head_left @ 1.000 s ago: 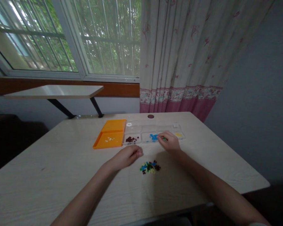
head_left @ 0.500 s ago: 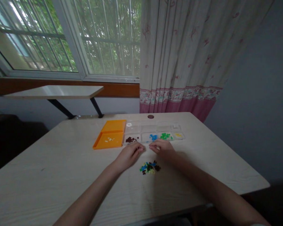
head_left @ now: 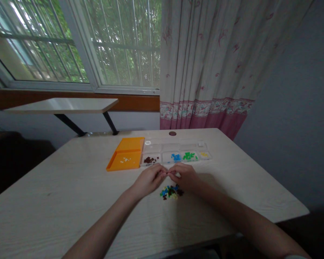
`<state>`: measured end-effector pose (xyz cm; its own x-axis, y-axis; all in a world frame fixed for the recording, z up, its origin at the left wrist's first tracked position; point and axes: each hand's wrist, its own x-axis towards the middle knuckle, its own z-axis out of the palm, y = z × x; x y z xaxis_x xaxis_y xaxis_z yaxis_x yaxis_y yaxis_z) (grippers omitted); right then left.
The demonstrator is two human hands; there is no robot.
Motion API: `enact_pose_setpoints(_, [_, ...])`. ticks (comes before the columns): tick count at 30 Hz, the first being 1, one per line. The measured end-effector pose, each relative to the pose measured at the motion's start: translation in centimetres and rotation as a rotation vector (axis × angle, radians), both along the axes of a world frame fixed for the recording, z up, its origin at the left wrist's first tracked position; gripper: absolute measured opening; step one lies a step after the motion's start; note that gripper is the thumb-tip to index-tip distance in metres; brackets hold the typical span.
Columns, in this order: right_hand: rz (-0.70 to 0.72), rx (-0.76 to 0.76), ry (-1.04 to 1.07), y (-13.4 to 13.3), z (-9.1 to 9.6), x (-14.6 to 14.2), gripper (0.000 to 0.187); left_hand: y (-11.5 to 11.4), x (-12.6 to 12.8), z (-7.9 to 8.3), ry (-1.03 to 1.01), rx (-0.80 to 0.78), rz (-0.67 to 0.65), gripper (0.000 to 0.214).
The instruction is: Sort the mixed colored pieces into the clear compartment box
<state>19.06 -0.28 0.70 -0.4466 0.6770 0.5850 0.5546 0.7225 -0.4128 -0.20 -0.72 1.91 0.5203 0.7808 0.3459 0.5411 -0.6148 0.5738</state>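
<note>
head view: left hand (head_left: 149, 181) meets right hand (head_left: 187, 177), anything pinched unclear.

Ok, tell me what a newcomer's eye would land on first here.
Probably the bright orange tray, beside the left end of the clear tray on the table. Next, the left hand and right hand, close together just beyond a small multicoloured heap. Past them, the green pieces and blue pieces stand out in the clear tray.
</note>
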Motion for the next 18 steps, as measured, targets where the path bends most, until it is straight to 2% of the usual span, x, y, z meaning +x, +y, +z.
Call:
enact_pose_setpoints(5, [0.036, 0.007, 0.066, 0.0, 0.1, 0.0, 0.006, 0.1, 0.3, -0.2, -0.071, -0.015, 0.023, 0.015])
enact_pose_setpoints(10, [0.067, -0.010, 0.071, 0.1, 0.7, 0.5, 0.008, 0.0, 0.4, 0.3, -0.110, -0.011, 0.067, 0.014])
enact_pose_setpoints(15, [0.308, -0.267, -0.256, -0.4, 1.9, 2.2, 0.012, -0.1, -0.4, 0.8, -0.166, 0.066, 0.153, 0.016])
enact_pose_setpoints(18, [0.368, -0.356, -0.383, -0.7, 2.2, 2.7, 0.019, -0.1, -0.8, 1.0, -0.197, 0.108, 0.214, 0.016])
